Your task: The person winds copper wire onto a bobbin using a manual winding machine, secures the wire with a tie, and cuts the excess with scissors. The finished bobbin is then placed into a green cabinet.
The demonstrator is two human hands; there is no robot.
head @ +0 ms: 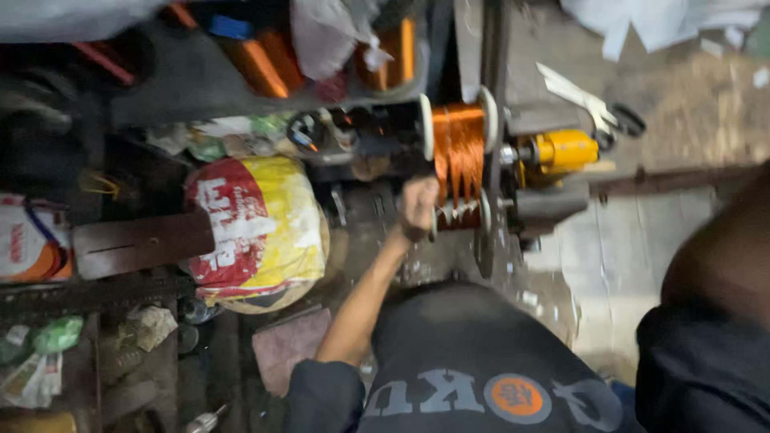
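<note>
The left hand (419,204) curls its fingers against the glossy copper wire spool (459,156), white-flanged and cylindrical, at the hand's one o'clock; the grip is too blurred to judge. A crumpled yellow-red sack (261,228) lies at nine o'clock, a yellow tool (565,151) at two.

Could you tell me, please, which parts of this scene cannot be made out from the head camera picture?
- Left hand: motion blur smears its fingers at the copper wire spool, so the grip is unclear.
- Right hand: outside the head view; only that arm shows, cut by the right edge.
- Scissors: blurred, edges indistinct.
- Yellow and red sack: its print is smeared.
</note>
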